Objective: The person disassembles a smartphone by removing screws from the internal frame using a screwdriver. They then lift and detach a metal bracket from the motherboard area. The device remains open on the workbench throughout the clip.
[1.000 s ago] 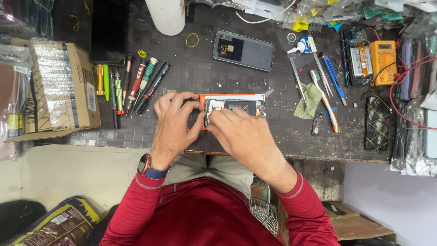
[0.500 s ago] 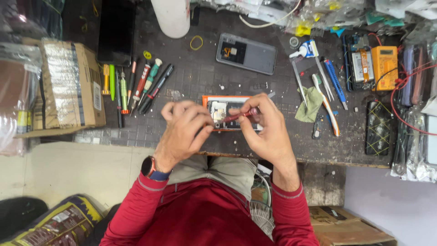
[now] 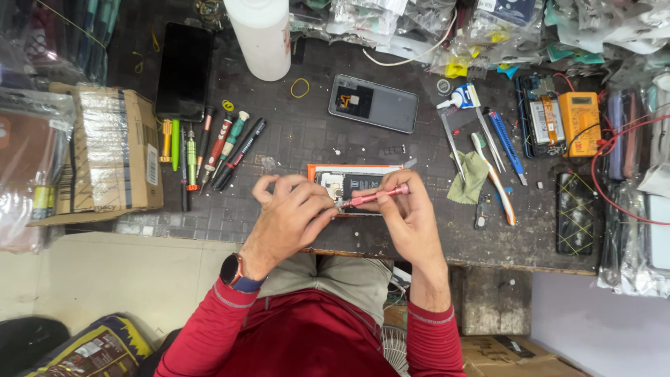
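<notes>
R hand (image 3: 412, 213) now pinching pink screwdriver (image 3: 373, 197), picked up since 1 s ago; L hand (image 3: 293, 213) fingers pinching its tip over opened phone (image 3: 352, 183) on worktop (image 3: 300, 139) — screw work starting.

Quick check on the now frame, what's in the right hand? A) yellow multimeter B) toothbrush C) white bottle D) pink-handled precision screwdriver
D: the right hand grips a pink-handled precision screwdriver, its tip pointing toward the left hand, above the opened phone in an orange frame. The yellow multimeter, white bottle and toothbrush all lie untouched on the bench.
</notes>
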Demonstrator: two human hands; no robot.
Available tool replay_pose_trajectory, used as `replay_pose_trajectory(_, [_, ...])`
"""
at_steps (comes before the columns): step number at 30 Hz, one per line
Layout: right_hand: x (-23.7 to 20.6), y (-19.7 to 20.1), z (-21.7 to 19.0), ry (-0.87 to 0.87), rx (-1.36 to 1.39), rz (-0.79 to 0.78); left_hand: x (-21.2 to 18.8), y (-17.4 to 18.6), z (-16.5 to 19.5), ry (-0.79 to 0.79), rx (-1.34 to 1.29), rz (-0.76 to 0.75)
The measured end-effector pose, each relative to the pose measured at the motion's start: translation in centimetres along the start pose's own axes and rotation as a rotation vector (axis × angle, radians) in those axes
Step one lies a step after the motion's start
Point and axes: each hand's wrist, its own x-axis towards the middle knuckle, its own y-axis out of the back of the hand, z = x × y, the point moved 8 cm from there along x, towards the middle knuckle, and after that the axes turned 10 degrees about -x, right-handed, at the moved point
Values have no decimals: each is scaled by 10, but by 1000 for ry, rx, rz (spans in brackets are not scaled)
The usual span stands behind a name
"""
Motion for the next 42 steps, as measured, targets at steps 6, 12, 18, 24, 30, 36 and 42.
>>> replay_pose_trajectory(6, [-15, 48, 10, 84, 224, 323, 33, 3, 1, -22, -13, 78])
replay_pose_trajectory(12, [-38, 87, 36, 69, 365, 714, 93, -32, -9, -86, 32, 19])
replay_pose_trajectory(18, [-38, 76, 40, 84, 366, 699, 128, -70, -19, -102, 127, -110])
replay_pose_trajectory(24, [-24, 26, 23, 161, -12, 497, 115, -44, -21, -152, 15, -35])
replay_pose_trajectory(30, [-6, 0, 10, 311, -366, 359, 58, -2, -40, 210, -147, 21])
replay_pose_trajectory(36, [12, -2, 15, 360, -411, 317, 5, 7, -15, 179, -160, -45])
replay_pose_trajectory(42, [13, -3, 19, 354, -502, 297, 2, -7, -23, 192, -109, -134])
